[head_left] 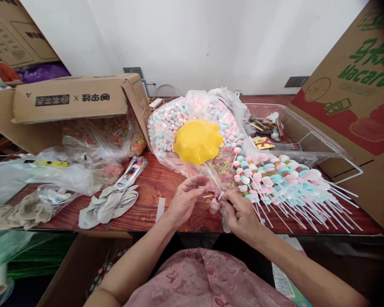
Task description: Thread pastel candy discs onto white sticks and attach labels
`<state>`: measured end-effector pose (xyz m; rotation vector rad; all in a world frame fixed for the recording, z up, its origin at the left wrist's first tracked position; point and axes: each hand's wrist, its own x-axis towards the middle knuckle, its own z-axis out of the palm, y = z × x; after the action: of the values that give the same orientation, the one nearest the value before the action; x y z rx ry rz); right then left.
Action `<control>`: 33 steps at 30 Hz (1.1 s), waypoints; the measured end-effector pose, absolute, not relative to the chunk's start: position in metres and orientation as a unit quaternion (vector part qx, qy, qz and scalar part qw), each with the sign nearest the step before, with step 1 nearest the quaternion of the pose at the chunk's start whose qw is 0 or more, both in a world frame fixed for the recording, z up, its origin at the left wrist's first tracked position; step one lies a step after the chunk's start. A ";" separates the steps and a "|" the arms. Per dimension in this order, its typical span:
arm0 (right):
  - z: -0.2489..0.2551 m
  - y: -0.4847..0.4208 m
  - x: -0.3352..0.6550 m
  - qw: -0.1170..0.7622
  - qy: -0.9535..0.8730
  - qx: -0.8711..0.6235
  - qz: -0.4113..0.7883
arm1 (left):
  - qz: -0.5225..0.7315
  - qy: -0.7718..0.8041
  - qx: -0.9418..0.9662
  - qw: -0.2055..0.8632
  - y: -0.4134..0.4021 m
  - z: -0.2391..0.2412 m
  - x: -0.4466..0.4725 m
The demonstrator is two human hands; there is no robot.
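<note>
My right hand (238,211) is closed in a pinch at the table's front edge. A short white stick (220,196) shows at its fingertips; most of what it holds is hidden. Just left of these fingers is a small round pink piece (214,206). My left hand (189,197) is beside it, fingers curved and apart, with nothing clear between them. Behind both hands, a yellow wavy-rimmed dish (198,141) rests on a clear bag of pink and blue candies (163,128). Ring-shaped candies (225,164) show below the dish.
A pile of candy skewers (275,179) on white sticks lies at right, before a clear plastic bin (320,136). An open cardboard box (73,98) with bagged candy stands at left. Grey gloves (109,207) lie near the front edge. A tall carton (365,85) stands far right.
</note>
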<state>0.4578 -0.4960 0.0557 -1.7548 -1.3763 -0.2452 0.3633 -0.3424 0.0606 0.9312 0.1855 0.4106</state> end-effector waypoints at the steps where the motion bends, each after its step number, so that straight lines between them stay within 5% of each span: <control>1: 0.056 -0.495 0.459 0.439 -0.549 -0.701 -0.116 | 0.179 0.090 0.437 0.877 -0.345 0.056 0.362; 5: 0.057 -0.489 0.458 0.499 -0.512 -0.693 -0.092 | 0.043 0.026 0.496 0.867 -0.354 0.046 0.357; 10: 0.051 -0.484 0.450 0.640 -0.348 -0.670 0.144 | 0.120 0.062 0.639 0.757 -0.353 0.047 0.352; 15: 0.040 -0.485 0.442 0.711 -0.211 -0.583 0.333 | 0.082 0.030 0.603 0.793 -0.358 0.041 0.349; 19: 0.035 -0.488 0.440 0.704 -0.190 -0.579 0.366 | 0.065 0.027 0.669 0.740 -0.363 0.046 0.343; 25: 0.039 -0.493 0.451 0.617 -0.271 -0.660 0.331 | 0.194 0.011 0.877 0.440 -0.362 0.052 0.336; 33: 0.022 -0.502 0.427 0.597 -0.092 -0.496 0.623 | 0.189 -0.022 0.956 0.222 -0.369 0.056 0.307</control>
<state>0.4269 -0.5021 0.0223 -1.1522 -0.2142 1.4459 0.3073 -0.3692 0.0559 2.6418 -0.0612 0.5224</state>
